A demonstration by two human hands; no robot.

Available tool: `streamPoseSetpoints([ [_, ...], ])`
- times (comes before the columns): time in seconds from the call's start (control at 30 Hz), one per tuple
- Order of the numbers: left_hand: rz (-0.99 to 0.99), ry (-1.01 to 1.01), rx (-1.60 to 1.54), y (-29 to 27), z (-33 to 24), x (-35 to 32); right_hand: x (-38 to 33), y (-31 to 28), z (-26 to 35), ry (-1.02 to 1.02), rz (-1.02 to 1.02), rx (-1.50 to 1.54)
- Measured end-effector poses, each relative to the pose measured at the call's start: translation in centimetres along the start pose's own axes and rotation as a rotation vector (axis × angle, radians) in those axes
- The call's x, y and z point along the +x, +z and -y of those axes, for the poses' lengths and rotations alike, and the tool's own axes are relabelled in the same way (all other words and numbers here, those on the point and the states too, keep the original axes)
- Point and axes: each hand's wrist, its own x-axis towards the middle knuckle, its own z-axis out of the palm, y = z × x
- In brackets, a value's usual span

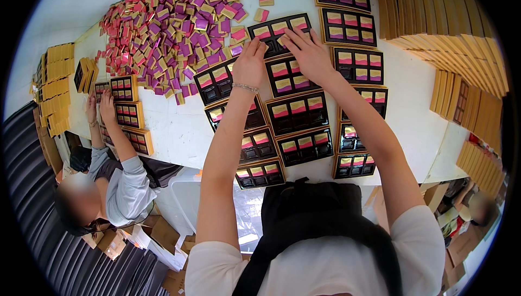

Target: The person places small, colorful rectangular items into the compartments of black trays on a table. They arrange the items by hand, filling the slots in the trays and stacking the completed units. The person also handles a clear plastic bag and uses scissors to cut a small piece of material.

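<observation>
Both my hands are over a black tray (278,51) with a gold edge, whose far row holds pink-and-gold wrapped squares (279,27). My left hand (248,68), a bracelet at its wrist, is at the tray's left side. Its fingers are closed together; what they hold, if anything, is hidden. My right hand (310,56) reaches across from the right, fingers apart, fingertips at the tray's far row. Below it, another tray (287,73) has pink squares above purple ones. The tray to the left (218,82) shows squares in its far row and dark compartments nearer me.
A heap of pink, purple and gold squares (173,30) covers the table's far left. More trays (347,26) line up at right and toward me. Tall stacks of gold-edged boxes (434,13) stand far right. Another person's hands (103,108) are among trays at left; another person (477,209) is lower right.
</observation>
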Motion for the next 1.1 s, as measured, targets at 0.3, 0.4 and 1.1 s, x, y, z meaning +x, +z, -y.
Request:
streamPoseSetpoints([
  [0.3,-0.029,0.106,0.184,0.7,-0.7,-0.5,0.0,-0.7,1.7,0.081,0.05,0.032],
  [0.4,0.028,0.072,0.19,1.5,-2.2,-2.2,-0.9,0.0,1.6,0.064,0.051,0.043],
  [1.1,0.153,-0.019,0.197,0.8,-3.6,-2.3,-1.9,-0.2,0.0,0.047,0.147,0.011],
])
